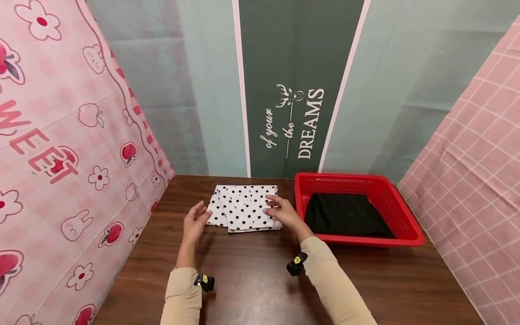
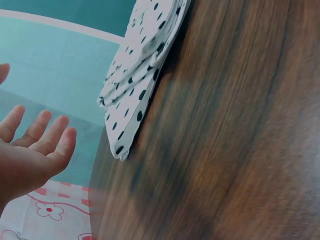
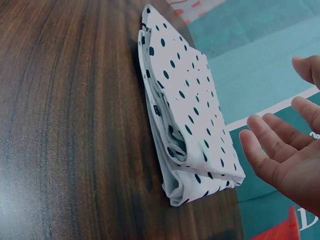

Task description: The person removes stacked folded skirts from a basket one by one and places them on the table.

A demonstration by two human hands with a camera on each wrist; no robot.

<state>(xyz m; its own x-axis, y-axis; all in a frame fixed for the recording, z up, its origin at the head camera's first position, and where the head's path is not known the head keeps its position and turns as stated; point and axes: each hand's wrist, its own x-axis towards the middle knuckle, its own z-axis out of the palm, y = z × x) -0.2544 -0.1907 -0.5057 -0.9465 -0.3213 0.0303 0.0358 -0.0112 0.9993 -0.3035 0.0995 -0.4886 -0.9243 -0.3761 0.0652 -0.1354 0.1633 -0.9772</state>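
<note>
A white cloth with black polka dots (image 1: 245, 207) lies folded in layers near the back of the table. Its layered edge shows in the right wrist view, and a slanting corner of the cloth (image 2: 122, 110) in the left wrist view. My left hand (image 1: 195, 223) is just off the cloth's left edge, its fingers loosely bent around nothing. Over the right end hovers my right hand (image 1: 284, 212), fingers apart and relaxed. Both wrist views show a gap between the fingers and the cloth.
To the right stands a red plastic basket (image 1: 406, 221) with slotted walls. A folded black cloth (image 1: 345, 214) lies inside it. The brown wooden table (image 1: 248, 271) meets hanging fabric at the back and both sides.
</note>
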